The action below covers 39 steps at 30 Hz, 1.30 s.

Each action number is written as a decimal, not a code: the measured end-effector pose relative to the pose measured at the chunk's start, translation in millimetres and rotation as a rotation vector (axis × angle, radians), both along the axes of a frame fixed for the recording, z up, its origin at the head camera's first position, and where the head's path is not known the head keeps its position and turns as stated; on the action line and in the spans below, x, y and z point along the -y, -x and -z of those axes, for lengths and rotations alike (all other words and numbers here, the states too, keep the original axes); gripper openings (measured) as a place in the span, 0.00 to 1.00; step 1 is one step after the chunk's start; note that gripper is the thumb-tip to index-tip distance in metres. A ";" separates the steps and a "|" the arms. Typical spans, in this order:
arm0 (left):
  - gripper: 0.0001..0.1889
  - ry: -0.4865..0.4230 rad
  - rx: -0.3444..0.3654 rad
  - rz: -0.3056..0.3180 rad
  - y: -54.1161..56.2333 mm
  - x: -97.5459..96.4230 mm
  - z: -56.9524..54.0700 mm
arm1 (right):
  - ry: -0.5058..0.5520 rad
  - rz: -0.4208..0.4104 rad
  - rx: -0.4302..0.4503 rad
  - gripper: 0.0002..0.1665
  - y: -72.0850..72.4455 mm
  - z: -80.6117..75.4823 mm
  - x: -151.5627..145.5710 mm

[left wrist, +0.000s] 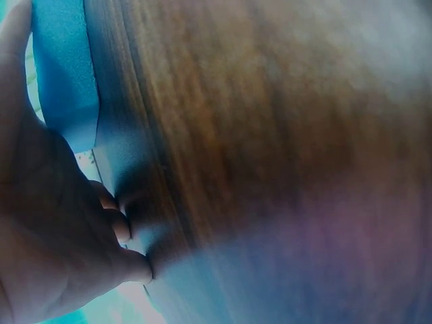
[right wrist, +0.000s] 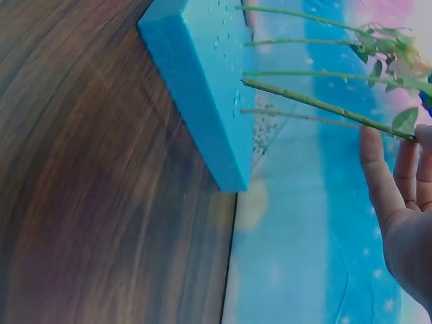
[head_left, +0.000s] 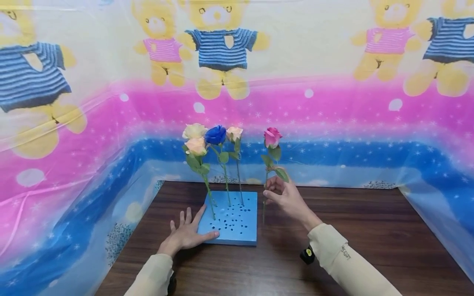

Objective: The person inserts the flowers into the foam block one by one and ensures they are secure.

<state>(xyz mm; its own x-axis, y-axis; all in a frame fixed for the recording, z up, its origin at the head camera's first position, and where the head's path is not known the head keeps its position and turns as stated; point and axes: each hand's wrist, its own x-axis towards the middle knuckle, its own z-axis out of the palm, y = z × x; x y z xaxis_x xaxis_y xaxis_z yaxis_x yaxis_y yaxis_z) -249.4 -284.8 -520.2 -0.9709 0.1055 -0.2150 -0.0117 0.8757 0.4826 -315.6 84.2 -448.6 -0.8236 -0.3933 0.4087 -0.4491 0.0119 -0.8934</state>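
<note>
A pink rose (head_left: 273, 137) stands nearly upright in my right hand (head_left: 286, 199), its stem pinched between thumb and fingers. In the head view the stem's lower end hangs just right of a blue foam block (head_left: 249, 222) with many small holes. The right wrist view also shows this held stem (right wrist: 304, 99). My left hand (head_left: 187, 235) rests spread at the block's left side, thumb on its front left corner; the left wrist view shows the palm (left wrist: 54, 229) beside it. Set upright in the block are a white rose (head_left: 193, 130), a peach rose (head_left: 195, 146), a blue rose (head_left: 216, 135) and a pale pink rose (head_left: 234, 132).
The block lies on a dark wooden table (head_left: 352, 246). A printed cloth (head_left: 314, 107) with teddy bears hangs behind the table and along both sides. A small black device (head_left: 307, 255) sits under the right wrist.
</note>
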 end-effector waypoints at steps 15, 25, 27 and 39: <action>0.64 0.008 -0.012 -0.005 -0.9 0.2 -2.2 | -0.020 -0.034 -0.057 0.38 16.9 2.0 57.3; 0.67 -0.028 -0.015 -0.007 -2.1 2.3 2.0 | -0.061 -0.019 -0.088 0.39 20.9 15.5 70.3; 0.67 -0.029 -0.013 -0.007 -2.3 1.7 2.1 | -0.061 -0.016 -0.080 0.39 20.4 16.9 71.3; 0.64 0.018 -0.013 -0.008 -2.7 -0.7 -3.3 | -0.159 -0.019 -0.122 0.33 16.2 22.0 74.2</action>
